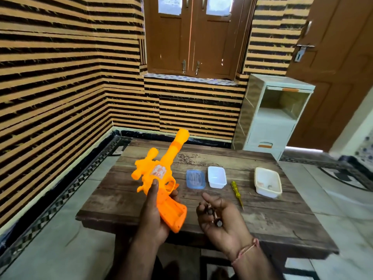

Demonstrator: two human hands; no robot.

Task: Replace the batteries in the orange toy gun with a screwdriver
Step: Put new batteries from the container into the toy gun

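My left hand [154, 215] grips the orange toy gun [161, 170] by its handle, barrel pointing up and away over the wooden table [262, 223]. The butt of the handle shows an open hollow. My right hand [219, 221] lies palm up beside it, cupping small dark batteries [214, 217]. A yellow screwdriver [237, 194] lies on the table just right of that hand, untouched.
A blue lid [195, 178] and a small white tub [217, 176] sit behind my right hand. A cream tray [267, 184] with small bits stands at the right. A white cabinet [272, 118] stands beyond the table's far right corner.
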